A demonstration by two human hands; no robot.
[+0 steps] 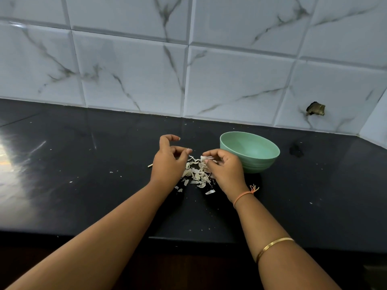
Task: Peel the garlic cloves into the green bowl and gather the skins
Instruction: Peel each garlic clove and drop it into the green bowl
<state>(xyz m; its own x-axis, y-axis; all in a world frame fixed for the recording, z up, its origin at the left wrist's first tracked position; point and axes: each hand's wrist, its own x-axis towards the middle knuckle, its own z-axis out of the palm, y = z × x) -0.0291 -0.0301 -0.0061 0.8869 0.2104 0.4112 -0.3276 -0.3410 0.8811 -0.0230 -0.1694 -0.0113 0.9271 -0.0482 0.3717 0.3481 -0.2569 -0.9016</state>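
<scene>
Right hand (pixel 225 170) pinched skins (pixel 196 174); left hand (pixel 167 162) curled, seemingly pinching some too. Best sweep strays inward, clear of the bowl (pixel 256 165).

Mint-green bowl (pixel 258 164) sits upright on the dark surface (pixel 104 195), just right of a loose heap of papery white garlic skins (pixel 196 174). A few stray flakes lie around the heap, toward the front edge.
</scene>
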